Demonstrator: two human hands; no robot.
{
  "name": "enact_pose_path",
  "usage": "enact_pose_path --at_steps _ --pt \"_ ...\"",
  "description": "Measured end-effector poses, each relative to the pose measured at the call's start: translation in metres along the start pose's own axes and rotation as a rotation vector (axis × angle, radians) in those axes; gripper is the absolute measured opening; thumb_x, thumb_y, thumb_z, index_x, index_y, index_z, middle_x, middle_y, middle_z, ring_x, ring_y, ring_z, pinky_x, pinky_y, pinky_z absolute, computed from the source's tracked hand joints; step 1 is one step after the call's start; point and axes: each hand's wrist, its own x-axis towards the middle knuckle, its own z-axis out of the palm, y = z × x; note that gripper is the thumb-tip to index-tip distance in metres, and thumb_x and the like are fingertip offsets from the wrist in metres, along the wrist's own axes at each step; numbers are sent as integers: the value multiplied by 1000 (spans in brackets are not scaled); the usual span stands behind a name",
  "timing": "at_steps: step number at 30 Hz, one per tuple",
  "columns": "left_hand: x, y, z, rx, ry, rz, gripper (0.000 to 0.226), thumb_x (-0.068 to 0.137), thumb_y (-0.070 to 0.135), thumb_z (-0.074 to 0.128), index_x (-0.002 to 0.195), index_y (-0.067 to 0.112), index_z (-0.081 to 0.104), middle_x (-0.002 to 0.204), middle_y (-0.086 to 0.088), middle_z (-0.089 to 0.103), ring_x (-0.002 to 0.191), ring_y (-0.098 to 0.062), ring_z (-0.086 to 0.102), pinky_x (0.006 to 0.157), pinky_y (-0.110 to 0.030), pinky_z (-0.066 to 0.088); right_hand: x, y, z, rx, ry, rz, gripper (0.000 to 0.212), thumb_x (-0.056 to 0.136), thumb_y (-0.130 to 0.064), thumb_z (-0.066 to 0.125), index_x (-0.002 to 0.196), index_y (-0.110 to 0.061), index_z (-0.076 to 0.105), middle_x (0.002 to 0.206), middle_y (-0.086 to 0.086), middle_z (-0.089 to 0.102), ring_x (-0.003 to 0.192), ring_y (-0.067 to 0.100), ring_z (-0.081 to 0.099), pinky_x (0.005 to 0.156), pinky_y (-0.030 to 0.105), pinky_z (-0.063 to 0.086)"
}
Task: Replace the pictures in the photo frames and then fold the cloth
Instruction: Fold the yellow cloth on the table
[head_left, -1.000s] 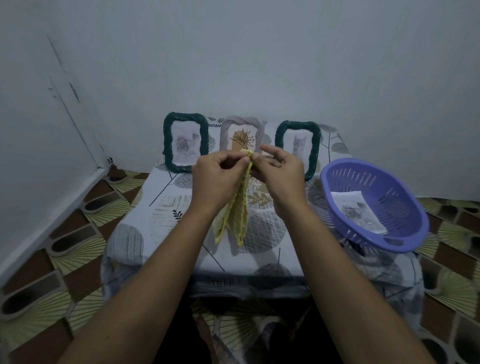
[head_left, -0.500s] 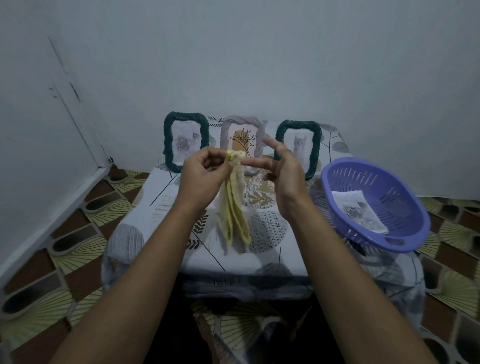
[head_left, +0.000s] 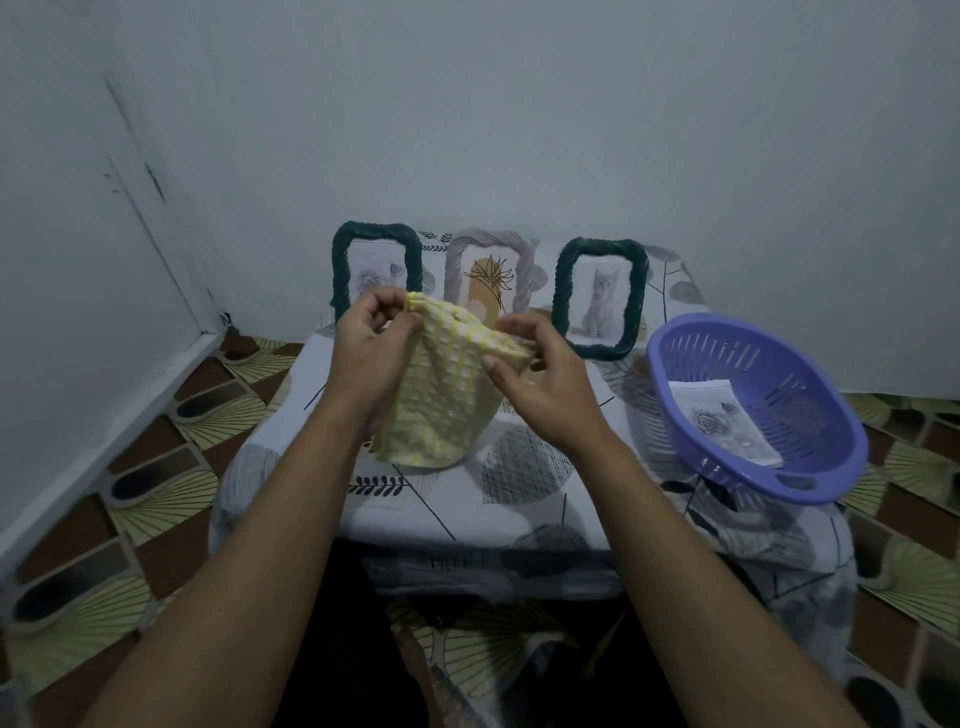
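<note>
A yellow checked cloth (head_left: 441, 395) hangs above the table, spread between both hands. My left hand (head_left: 371, 343) pinches its upper left corner. My right hand (head_left: 535, 369) pinches its upper right edge. Three photo frames stand at the back of the table: a dark green one with a rose picture (head_left: 375, 267), a grey one with a plant drawing (head_left: 491, 270), partly hidden by the cloth, and a dark green one with a cat picture (head_left: 600, 296).
A purple plastic basket (head_left: 769, 405) sits at the table's right side with a printed rose picture (head_left: 722, 421) inside. The small table (head_left: 467, 514) wears a leaf-patterned cover. White walls stand close behind and to the left. Tiled floor surrounds it.
The cloth hung bunched as a narrow strip from the left hand; now the right hand has taken its other edge and both hands have moved apart, spreading it wide.
</note>
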Motion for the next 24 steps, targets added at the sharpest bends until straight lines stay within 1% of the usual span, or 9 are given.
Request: enact_pose_path --at_steps 3,5,8,13,15,18,21,22,24 --pt "2 -5 -2 -17 -1 -4 16 95 6 59 94 22 64 96 -2 66 83 -11 61 75 -31 50 2 1 2 48 46 52 22 92 -26 71 113 -23 67 104 -11 69 97 -2 63 76 19 52" --pt "3 -9 -6 30 3 22 14 97 12 61 104 23 64 101 1 67 86 -7 65 77 -28 52 5 3 1 50 125 61 16 93 -24 70 108 -23 72 96 -8 73 86 1 66 70 21 52" --pt "2 -15 -10 109 11 49 22 97 15 63 118 21 63 103 3 68 90 -2 67 78 -22 56 9 4 -1 161 219 102 15 88 -18 76 103 -22 76 90 -7 76 85 9 72 73 28 59" --pt "2 -25 -9 219 60 90 7 96 22 65 103 23 67 96 7 71 88 -5 67 86 -36 59 9 -1 -5 358 323 168 14 78 -15 84 91 -16 79 82 1 77 83 17 74 76 33 61" --pt "2 -28 -8 257 23 105 4 98 30 61 100 29 64 96 5 70 91 -9 67 86 -41 58 10 -1 -6 406 330 179 10 79 -18 83 87 -20 78 80 2 76 78 15 71 76 35 61" --pt "4 -31 -6 343 -16 89 15 99 45 51 102 32 59 97 3 70 92 -16 67 84 -46 57 10 -1 -9 445 301 182 10 81 -17 81 88 -19 75 78 -2 73 74 7 66 71 28 59" --pt "6 -31 -3 351 -34 53 23 102 45 47 109 24 53 82 2 69 73 -18 64 72 -43 54 10 3 -12 394 239 167 14 81 -15 81 92 -22 74 83 -3 72 77 10 64 65 26 57" --pt "8 -31 -1 332 -40 41 25 103 43 47 111 20 52 76 2 67 67 -17 62 67 -41 52 11 5 -13 371 213 165 17 81 -13 81 93 -23 74 84 -2 72 78 12 65 65 27 57" --pt "10 -31 0 269 -49 3 22 102 35 52 112 16 52 76 0 67 66 -16 61 67 -40 53 13 10 -13 338 173 161 27 79 -5 81 94 -27 75 90 -2 74 88 21 69 78 35 60"
